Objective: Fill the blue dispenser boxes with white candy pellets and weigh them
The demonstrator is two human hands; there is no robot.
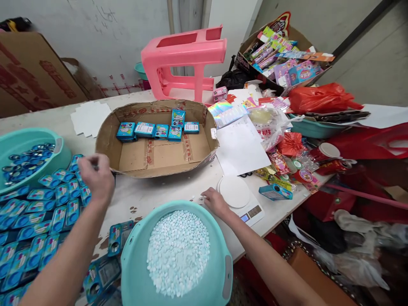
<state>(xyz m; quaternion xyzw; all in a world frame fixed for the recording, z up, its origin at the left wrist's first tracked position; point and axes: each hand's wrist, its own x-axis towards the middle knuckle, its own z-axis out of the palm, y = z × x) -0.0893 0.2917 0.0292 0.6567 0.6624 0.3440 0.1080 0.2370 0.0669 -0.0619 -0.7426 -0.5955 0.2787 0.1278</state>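
Observation:
My left hand [97, 176] is raised over the blue plastic cases [62, 193] at the left, near the carton tray's corner; its fingers are loosely curled and apart, with nothing visible in them. My right hand [216, 203] is low on the table beside the white scale [237, 195], fingertips pinched together; anything between them is too small to make out. Small white pieces lie on the table near those fingertips. Between my forearms, a turquoise basin [135, 267] holds many pale tablets [178, 253]. The cardboard tray [137, 159] holds several blue packs [145, 129].
A turquoise tub [63, 153] of blue round parts stands at the left. Behind the tray is a pink stool [185, 53] on its side. White paper [240, 146], wrappers, a red bag [321, 98] and a full carton [245, 63] crowd the right. One blue pack [276, 192] lies by the scale.

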